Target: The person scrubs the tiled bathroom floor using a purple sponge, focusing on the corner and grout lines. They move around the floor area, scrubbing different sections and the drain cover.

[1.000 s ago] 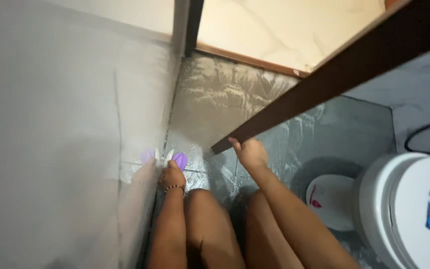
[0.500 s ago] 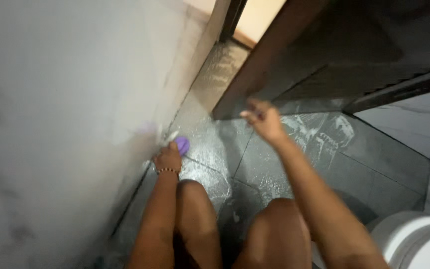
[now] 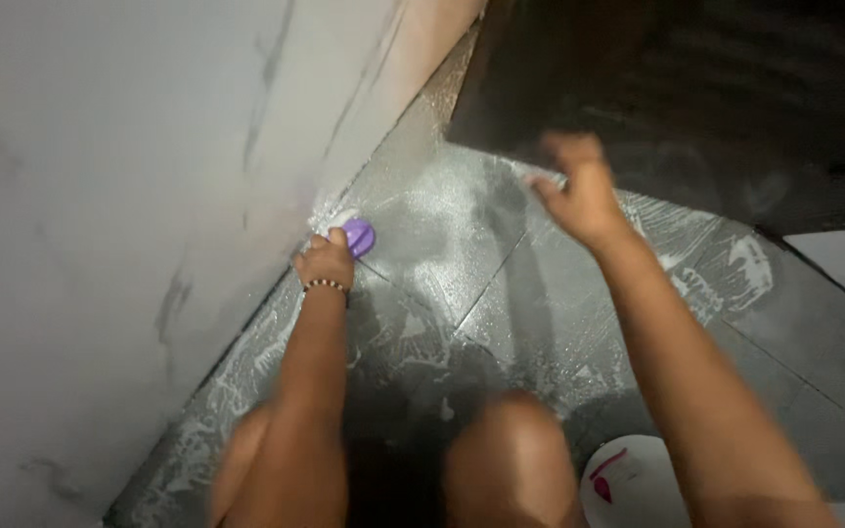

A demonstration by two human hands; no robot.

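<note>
Crouched view of a small bathroom. Pale marbled wall (image 3: 100,196) with grey veins on the left, meeting a dark grey tiled floor (image 3: 442,254), wet and streaked with white suds. Dark wooden door (image 3: 696,88) across the top right. White bucket rim (image 3: 638,489) at bottom edge. Dim, soft light.

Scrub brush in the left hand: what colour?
Purple scrub brush, gripped by the left hand; head view.
</note>
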